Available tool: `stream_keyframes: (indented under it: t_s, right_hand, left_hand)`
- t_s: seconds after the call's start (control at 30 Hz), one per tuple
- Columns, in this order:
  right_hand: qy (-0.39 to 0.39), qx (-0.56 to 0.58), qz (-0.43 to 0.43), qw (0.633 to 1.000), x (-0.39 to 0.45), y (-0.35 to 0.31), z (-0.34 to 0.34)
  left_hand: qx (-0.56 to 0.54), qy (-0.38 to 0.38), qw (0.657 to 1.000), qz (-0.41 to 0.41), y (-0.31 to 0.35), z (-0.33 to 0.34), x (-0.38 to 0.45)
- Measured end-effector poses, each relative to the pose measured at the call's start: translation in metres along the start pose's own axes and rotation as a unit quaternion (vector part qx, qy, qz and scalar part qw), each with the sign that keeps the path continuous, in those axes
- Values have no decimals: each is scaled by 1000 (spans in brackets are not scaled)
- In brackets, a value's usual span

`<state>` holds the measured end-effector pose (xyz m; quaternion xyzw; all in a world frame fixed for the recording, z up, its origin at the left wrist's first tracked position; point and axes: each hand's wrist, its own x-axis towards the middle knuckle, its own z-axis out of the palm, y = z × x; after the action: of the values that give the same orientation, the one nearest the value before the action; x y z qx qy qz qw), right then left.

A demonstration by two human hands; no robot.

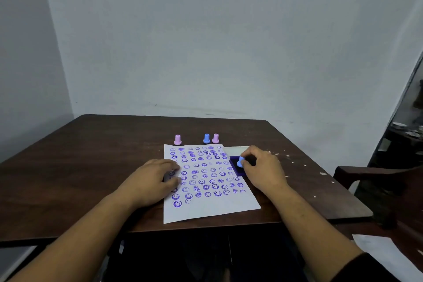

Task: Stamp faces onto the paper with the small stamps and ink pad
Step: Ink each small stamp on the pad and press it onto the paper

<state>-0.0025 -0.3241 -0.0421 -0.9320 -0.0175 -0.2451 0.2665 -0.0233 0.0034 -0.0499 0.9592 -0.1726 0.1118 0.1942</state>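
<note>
Left hand [152,179], fingers relaxed, rests flat on the paper [206,204], hiding several stamped faces. Right hand [263,168] pinches a blue stamp [240,161] on the largely hidden ink pad [235,165], bench [91,155] beneath.

The right hand [261,167] covers most of the ink pad [235,163] — only its dark left part shows, and the pad's open lid [235,149] at twelve o'clock is partly blocked too. The blue stamp [240,161] peeks out from the fingers, its face hidden against the pad. At nine o'clock on the paper [206,210], the left hand [152,181] covers several prints. The small printed faces in the far rows are too tiny to read. At four o'clock, the chair [375,181] runs off the frame — both forearms are also cut by the bottom edge.
</note>
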Motion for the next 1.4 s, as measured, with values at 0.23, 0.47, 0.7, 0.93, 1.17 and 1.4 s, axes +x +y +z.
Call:
stream_keyframes:
  t_s: [0.23,0.47,0.7,0.93,1.17,1.4]
  right_hand:
    - [-2,100,-38,994,-19,-29,-9]
    - [-86,220,-80,968,-70,-85,4]
    - [-85,201,-126,968,-86,-91,3]
    - [-79,204,-128,968,-89,-87,4]
    - [-99,200,-124,967,-88,-85,7]
    - [-102,165,-143,970,-85,-86,9]
  left_hand:
    - [-1,-12,1000,-6,1,-3,1]
    - [-1,-11,1000,-7,0,-3,0]
    - [-2,-19,1000,-13,2,-4,0]
    - [-4,-12,1000,-12,1,-2,0]
    - [-4,-6,1000,-11,0,-1,0]
    - [3,-8,1000,-12,1,-2,0]
